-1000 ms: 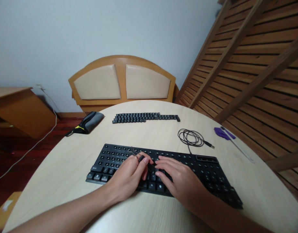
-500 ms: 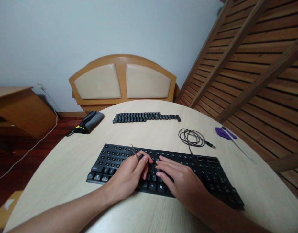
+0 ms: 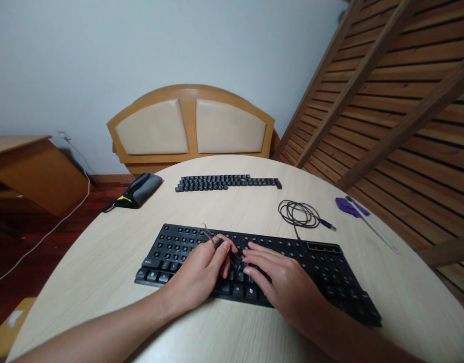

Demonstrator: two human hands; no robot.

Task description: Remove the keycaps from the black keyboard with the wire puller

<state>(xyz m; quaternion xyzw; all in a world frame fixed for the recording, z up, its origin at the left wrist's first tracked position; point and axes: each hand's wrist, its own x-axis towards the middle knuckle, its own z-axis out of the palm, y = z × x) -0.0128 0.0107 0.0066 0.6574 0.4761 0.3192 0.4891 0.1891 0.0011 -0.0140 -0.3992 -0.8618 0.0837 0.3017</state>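
A black keyboard [image 3: 224, 288] lies in front of me, with many of its keycaps off; the lower rows at its near left still carry caps. My left hand [image 3: 203, 269] is closed around a keycap puller [image 3: 218, 244], whose thin wires stick out behind the hand. The puller's other end points down at the keys in the middle, partly covered by my fingers. Over the keyboard just right of it, my right hand [image 3: 282, 275] rests with fingers stretched out and a little apart, fingertips close to the puller's tip.
Removed keycaps [image 3: 212, 182] stand in rows at the back of the round table [image 3: 103, 282]. A coiled cable [image 3: 300, 214] lies behind the keyboard. At right are a purple cloth [image 3: 345, 205] and a white stick [image 3: 375, 229]; at left, a grey and black pouch [image 3: 141, 190].
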